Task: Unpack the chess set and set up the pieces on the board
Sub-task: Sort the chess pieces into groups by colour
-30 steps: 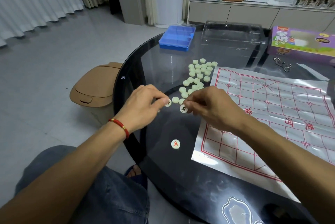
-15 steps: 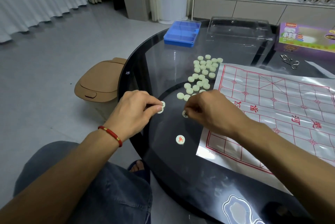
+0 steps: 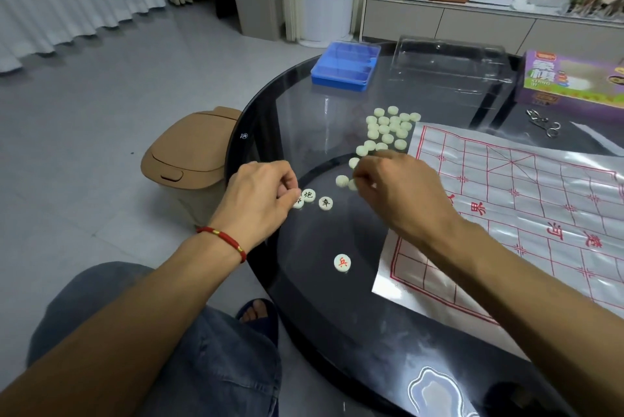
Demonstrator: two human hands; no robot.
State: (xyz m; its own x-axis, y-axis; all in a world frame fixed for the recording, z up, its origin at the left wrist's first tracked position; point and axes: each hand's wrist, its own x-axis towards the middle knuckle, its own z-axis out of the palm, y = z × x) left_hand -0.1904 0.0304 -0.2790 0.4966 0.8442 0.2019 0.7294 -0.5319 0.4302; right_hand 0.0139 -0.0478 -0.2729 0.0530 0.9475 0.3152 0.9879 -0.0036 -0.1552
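From the head view, the biggest worry is a piece rolling away. The small round pieces (image 3: 388, 128) sit in a pile on the smooth dark glass counter (image 3: 337, 315), just beside the far left corner of the board (image 3: 526, 200). A bump from a wrist could send one sliding off the edge to the floor.

The left hand (image 3: 260, 200) is curled, and its fingertips pinch a piece (image 3: 298, 203) close to the counter edge, so that one may drop. The right hand (image 3: 398, 190) is curled over the near end of the pile; I cannot tell if it holds a piece.

The pieces look pale, flat and round. Most lie blank side up. Three show signs: two black ones (image 3: 308, 195) (image 3: 325, 203) by the left hand, and a red one (image 3: 342, 262) alone, nearer the person. The board has red lines and no pieces on it yet.
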